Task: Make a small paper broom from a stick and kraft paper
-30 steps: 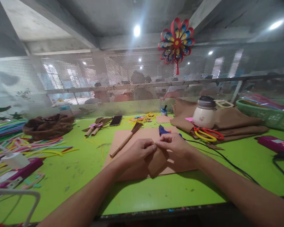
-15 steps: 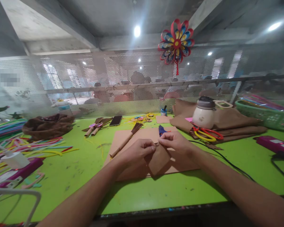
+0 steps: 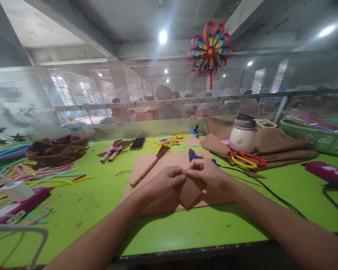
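Both hands meet over a brown board (image 3: 163, 208) on the green table. My left hand (image 3: 171, 178) pinches the top of a small brown paper piece (image 3: 189, 193), thumb against forefinger. My right hand (image 3: 207, 172) is closed at the same edge, its fingertips touching the left ones. The paper hangs below the fingers with one corner pointing toward me; its upper edge is hidden by them. Just beyond my right hand lies a blue glue gun (image 3: 195, 155), its cord running right. Left of my hands, a rolled brown paper stick with a fringed end (image 3: 149, 168) rests on the board.
Red and yellow scissors (image 3: 246, 159) lie beside a white jar (image 3: 242, 137) and folded brown paper (image 3: 281, 140). A phone (image 3: 137, 143) and finished fringed sticks (image 3: 112, 152) lie at the back. Left are a brown cloth bag (image 3: 58, 150), coloured strips (image 3: 50, 180) and a purple power strip (image 3: 22, 208).
My right hand has rolled inward and its fingers have come closer to my left fingertips. The paper's top edge is now more covered; more of the glue gun shows.
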The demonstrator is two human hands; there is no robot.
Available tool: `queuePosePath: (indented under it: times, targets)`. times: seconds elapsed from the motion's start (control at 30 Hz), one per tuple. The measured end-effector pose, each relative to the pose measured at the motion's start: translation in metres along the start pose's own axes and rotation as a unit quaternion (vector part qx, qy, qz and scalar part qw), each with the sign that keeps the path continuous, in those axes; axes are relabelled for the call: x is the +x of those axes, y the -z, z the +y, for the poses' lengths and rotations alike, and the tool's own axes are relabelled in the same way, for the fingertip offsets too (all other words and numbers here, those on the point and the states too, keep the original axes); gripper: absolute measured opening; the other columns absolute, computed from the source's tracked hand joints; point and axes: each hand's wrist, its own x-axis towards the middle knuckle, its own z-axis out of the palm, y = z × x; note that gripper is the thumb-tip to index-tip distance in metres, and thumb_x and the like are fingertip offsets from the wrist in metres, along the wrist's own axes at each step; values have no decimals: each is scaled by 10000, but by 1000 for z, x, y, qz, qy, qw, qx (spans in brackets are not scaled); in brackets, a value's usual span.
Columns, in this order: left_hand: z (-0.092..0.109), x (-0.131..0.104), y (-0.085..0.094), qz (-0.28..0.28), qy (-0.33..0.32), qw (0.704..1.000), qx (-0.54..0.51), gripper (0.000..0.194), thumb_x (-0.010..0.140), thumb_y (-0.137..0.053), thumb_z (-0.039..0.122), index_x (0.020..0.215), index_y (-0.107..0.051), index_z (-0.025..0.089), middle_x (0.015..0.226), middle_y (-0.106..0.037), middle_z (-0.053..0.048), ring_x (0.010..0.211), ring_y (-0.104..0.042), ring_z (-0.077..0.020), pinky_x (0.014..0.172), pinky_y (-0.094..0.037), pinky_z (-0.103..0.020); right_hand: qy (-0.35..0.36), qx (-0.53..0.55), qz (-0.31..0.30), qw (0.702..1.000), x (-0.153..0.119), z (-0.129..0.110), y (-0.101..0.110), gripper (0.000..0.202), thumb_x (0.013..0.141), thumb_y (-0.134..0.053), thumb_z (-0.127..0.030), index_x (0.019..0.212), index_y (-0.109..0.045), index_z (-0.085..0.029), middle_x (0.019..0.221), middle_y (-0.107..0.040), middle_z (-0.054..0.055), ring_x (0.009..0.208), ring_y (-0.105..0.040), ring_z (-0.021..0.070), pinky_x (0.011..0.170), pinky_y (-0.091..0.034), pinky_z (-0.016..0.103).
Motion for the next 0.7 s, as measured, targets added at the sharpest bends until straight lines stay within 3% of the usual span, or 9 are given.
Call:
queuePosePath:
  times: [0.37, 0.53, 0.7]
  targets:
    - [-8, 1, 4, -22, 14, 996, -88, 319, 832, -508, 429, 655, -446, 170, 610, -446, 41, 557, -414, -99, 551, -324, -236, 0, 66, 63, 996, 6, 7, 8, 319, 633, -727, -427, 616, -568, -151, 542, -482, -43, 500, -392, 84, 489, -292, 242]
    - [-13, 1, 3, -15, 15, 995, -101, 313, 837, -506, 421, 659, -474, 165, 586, -464, 39, 532, -403, -93, 532, -312, -233, -10, 153, 123, 980, 10, 9, 19, 347, 658, -711, -467, 624, -576, -150, 590, -544, -6, 523, -460, 94, 527, -372, 251]
    - [-10, 0, 3, -13, 21, 994, -103, 314, 846, -506, 414, 661, -489, 161, 591, -475, 37, 539, -440, -92, 542, -352, -231, -28, 155, 31, 987, 6, 8, 9, 331, 684, -709, -453, 777, -622, -147, 688, -602, 12, 596, -510, 114, 558, -385, 250]
